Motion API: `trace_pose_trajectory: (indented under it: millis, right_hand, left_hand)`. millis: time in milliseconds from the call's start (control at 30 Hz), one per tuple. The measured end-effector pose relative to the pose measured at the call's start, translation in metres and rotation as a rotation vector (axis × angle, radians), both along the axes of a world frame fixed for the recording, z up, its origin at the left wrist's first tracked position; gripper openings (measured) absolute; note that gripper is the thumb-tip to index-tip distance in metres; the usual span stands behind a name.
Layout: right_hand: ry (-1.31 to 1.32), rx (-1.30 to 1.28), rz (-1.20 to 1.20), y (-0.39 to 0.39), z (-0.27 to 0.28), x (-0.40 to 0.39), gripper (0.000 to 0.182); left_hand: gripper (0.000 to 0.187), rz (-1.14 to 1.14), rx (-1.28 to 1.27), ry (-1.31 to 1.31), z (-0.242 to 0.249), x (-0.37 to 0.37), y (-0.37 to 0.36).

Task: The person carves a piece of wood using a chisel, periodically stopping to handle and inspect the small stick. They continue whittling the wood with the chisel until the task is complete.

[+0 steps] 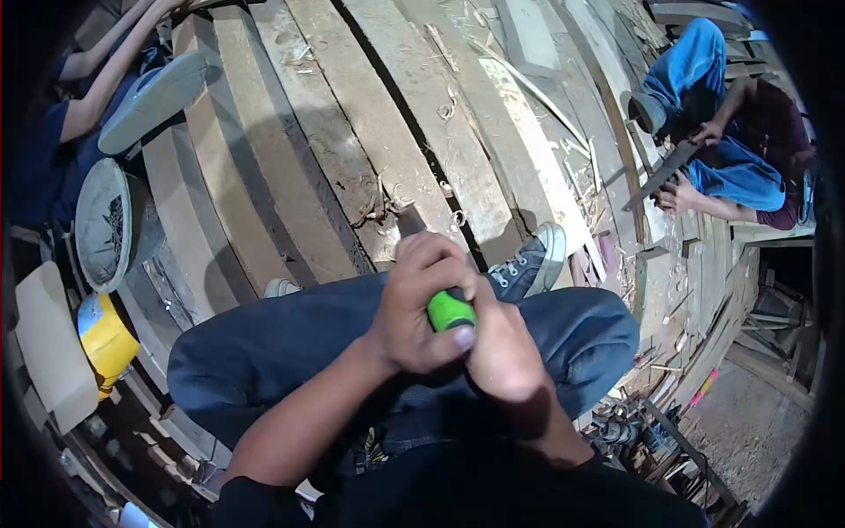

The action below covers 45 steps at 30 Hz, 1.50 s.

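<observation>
My left hand point(422, 299) is closed around a hand tool with a green and black handle point(451, 311), its thumb lying along the handle's near end. A flat, dark metal part point(409, 220), seemingly the tool's blade, shows beyond my knuckles. Pressed against the handle from the other side is my right hand point(506, 352), curled in, with most of its fingers hidden. Both hands are held together above my lap. Curled wood shavings point(378, 207) lie on the planks just past the blade.
Wooden planks point(299, 132) with dark gaps spread ahead. At left are a bucket point(106, 229), a yellow container point(106, 339) and a person's sandaled foot point(158, 101). A seated person at right holds a saw point(660, 176). My shoe point(532, 264) rests on the planks.
</observation>
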State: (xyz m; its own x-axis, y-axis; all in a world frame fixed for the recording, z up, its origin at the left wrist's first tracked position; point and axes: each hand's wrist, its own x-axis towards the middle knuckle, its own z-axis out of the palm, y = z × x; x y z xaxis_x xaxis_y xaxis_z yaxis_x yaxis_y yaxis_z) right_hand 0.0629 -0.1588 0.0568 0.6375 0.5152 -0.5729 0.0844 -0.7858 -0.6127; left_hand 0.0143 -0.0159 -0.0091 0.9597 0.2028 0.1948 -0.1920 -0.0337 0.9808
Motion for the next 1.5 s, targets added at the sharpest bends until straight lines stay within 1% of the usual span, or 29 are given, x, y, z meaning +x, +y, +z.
trace_pose_trajectory:
  millis: [33,67,100,133,167,267,300,367,400,467,600,667,700,733,767,800,867,900,933,1000,1033,1067,1100,1133,1167,1300,1400,1467,1500]
  right_hand:
    - [-0.040,0.103,0.031,-0.006,-0.008,-0.001,0.037]
    - [-0.048,0.104,0.032,-0.009,-0.011,0.002,0.037]
    - [-0.025,0.110,0.066,-0.011,-0.013,0.003,0.035]
    - [0.004,0.113,0.096,-0.012,-0.013,0.001,0.034]
    - [0.034,0.025,0.100,-0.009,-0.012,0.001,0.034]
    - [0.052,0.056,0.083,-0.008,-0.009,0.003,0.039]
    - [0.016,0.010,0.084,-0.007,-0.009,0.001,0.044]
    - [-0.036,0.001,0.066,-0.003,0.000,0.001,0.044]
    - [-0.072,0.002,0.064,-0.001,0.003,0.000,0.045]
    - [-0.095,-0.008,0.054,0.000,0.004,-0.001,0.047]
    - [-0.059,-0.083,0.152,-0.004,-0.004,-0.001,0.040]
    - [-0.072,0.011,0.234,-0.009,-0.007,-0.002,0.035]
    - [-0.106,0.082,0.263,-0.010,-0.010,-0.002,0.035]
    - [-0.096,0.089,0.268,-0.009,-0.010,-0.003,0.035]
    - [-0.065,-0.032,0.275,-0.006,-0.008,-0.002,0.036]
    - [-0.040,-0.151,0.285,-0.004,-0.008,-0.001,0.038]
    - [-0.094,-0.131,0.298,-0.008,-0.008,-0.002,0.042]
    - [-0.054,-0.096,0.286,-0.010,-0.007,-0.001,0.042]
    - [-0.009,-0.066,0.266,-0.010,-0.006,-0.001,0.043]
    - [0.013,-0.119,0.244,-0.004,-0.005,-0.001,0.044]
    - [0.046,-0.176,0.260,-0.002,-0.004,0.001,0.046]
    - [0.073,-0.230,0.279,0.000,-0.004,0.003,0.048]
    - [0.068,-0.226,0.282,-0.001,-0.006,0.004,0.048]
    - [0.060,-0.146,0.252,-0.004,-0.009,0.002,0.052]
    - [0.053,-0.071,0.221,-0.006,-0.009,0.000,0.055]
    - [0.035,-0.029,0.123,-0.005,-0.009,0.001,0.059]
    - [0.024,-0.003,0.125,-0.008,-0.007,0.001,0.056]
    - [0.023,0.200,0.218,-0.011,-0.007,0.007,0.052]
    - [-0.002,0.188,0.105,-0.012,-0.012,0.000,0.048]
  left_hand:
    - [0.058,-0.012,0.077,-0.050,0.009,0.000,-0.001]
    - [0.058,-0.028,0.153,-0.103,0.018,-0.003,-0.003]
    - [0.060,-0.111,0.117,-0.150,0.026,-0.011,-0.004]
    - [0.060,-0.120,0.111,-0.147,0.025,-0.011,-0.004]
    - [0.062,-0.114,0.132,-0.168,0.023,-0.012,-0.003]
    - [0.066,-0.012,0.152,-0.173,0.008,-0.011,-0.004]
    - [0.067,0.001,0.125,-0.172,0.013,-0.011,-0.002]
    - [0.072,-0.007,0.081,-0.171,0.022,-0.011,0.001]
    - [0.072,-0.024,0.064,-0.180,0.024,-0.012,-0.001]
    - [0.064,0.043,-0.008,-0.152,0.025,-0.012,-0.003]
    - [0.064,0.019,0.051,-0.131,0.030,-0.013,-0.009]
    - [0.061,-0.020,0.106,-0.163,0.034,-0.016,-0.008]
    - [0.060,-0.077,0.130,-0.167,0.032,-0.015,-0.006]
    - [0.059,-0.132,0.150,-0.167,0.030,-0.015,-0.004]
    - [0.056,-0.076,0.136,-0.134,0.015,-0.009,-0.001]
    - [0.056,-0.066,0.143,-0.128,0.017,-0.010,-0.003]
    - [0.055,-0.041,0.060,-0.089,0.021,-0.012,-0.007]
    - [0.066,-0.104,0.142,-0.120,0.029,-0.018,-0.005]
    - [0.066,-0.105,0.141,-0.115,0.027,-0.018,-0.004]
    - [0.055,0.012,0.072,-0.117,0.023,-0.017,-0.004]
    - [0.066,0.044,0.018,-0.024,0.027,-0.017,-0.003]
    - [0.066,0.047,0.022,-0.029,0.033,-0.017,-0.002]
    - [0.068,-0.010,0.071,-0.082,0.041,-0.020,-0.004]
    - [0.070,-0.072,0.115,-0.130,0.044,-0.023,-0.005]
    - [0.073,-0.065,0.149,-0.149,0.044,-0.022,-0.004]
    - [0.072,-0.013,0.091,-0.193,0.048,-0.018,-0.003]
    - [0.070,-0.054,0.040,-0.219,0.046,-0.021,-0.006]
    - [0.066,-0.063,0.077,-0.224,0.036,-0.020,-0.012]
    - [0.061,-0.079,0.098,-0.231,0.035,-0.014,-0.006]
